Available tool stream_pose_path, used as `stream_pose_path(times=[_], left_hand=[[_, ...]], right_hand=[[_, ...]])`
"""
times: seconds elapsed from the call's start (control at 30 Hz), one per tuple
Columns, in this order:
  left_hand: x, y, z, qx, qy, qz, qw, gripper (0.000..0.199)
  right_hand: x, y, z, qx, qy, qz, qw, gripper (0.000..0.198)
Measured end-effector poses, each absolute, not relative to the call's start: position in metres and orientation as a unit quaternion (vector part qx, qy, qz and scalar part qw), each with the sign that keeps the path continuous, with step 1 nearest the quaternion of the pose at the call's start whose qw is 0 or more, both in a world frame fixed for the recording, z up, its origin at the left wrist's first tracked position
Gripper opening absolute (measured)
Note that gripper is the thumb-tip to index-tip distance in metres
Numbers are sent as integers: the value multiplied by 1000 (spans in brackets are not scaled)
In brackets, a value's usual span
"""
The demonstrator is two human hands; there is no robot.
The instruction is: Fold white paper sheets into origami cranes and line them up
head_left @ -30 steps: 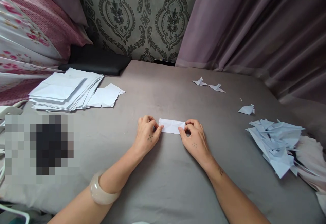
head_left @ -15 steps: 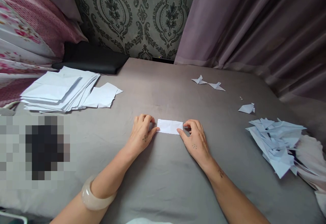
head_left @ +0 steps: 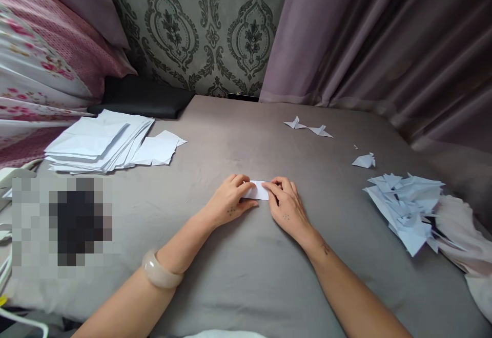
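Observation:
A small folded piece of white paper (head_left: pixel 261 191) lies flat on the grey sheet, between my two hands. My left hand (head_left: pixel 229 202), with a pale bangle on the wrist, covers its left end. The fingers curl over the top and the thumb reaches along the near edge. On the right end rests my right hand (head_left: pixel 286 202), its index finger stretched over the paper's top and the other fingers bent. Both ends of the paper are hidden beneath the fingers.
At the left is a stack of white paper (head_left: pixel 88 138) with torn pieces (head_left: pixel 159 148) beside it. A black flat item (head_left: pixel 142 97) lies behind. On the right are a heap of folded papers (head_left: pixel 409 205), a small folded piece (head_left: pixel 365 161) and two joined folded shapes (head_left: pixel 320 131).
My hands have come closer together and moved inward over the paper, covering more of it. My left hand shifted right, its fingers now on top. The view has turned slightly.

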State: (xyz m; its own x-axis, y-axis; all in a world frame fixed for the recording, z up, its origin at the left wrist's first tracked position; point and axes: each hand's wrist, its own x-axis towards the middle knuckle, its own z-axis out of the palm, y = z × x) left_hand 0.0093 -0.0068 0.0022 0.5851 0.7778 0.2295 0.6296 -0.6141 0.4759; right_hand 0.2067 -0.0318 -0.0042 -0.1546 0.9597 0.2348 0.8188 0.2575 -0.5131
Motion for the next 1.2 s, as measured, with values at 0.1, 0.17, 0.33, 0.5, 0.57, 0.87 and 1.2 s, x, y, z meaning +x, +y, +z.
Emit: stream_pose_path(times=[0.1,0.17,0.33,0.5,0.57,0.87,1.2], left_hand=[[14,-4,3,883,403,199,132,27],[17,-5,6,879,409,213,124,27],[24,-12,18,648,525,418,362,31],[24,-16,19,326,514,465,643,41],[24,-16,17,307,507,468,655,44],[23,-24,6,625,543,358,432,19],[13,-24,5,724,545,281,317,15]], right_hand=[[209,-30,-6,-589,-730,162,306,29],[212,-29,-6,-591,-696,192,360,27],[212,-32,4,-584,-626,160,490,22],[205,-41,12,-522,-719,95,449,40],[202,-43,12,-503,-761,84,400,48],[201,-43,6,-502,-821,70,263,31],[200,-39,1,-554,-742,179,333,16]])
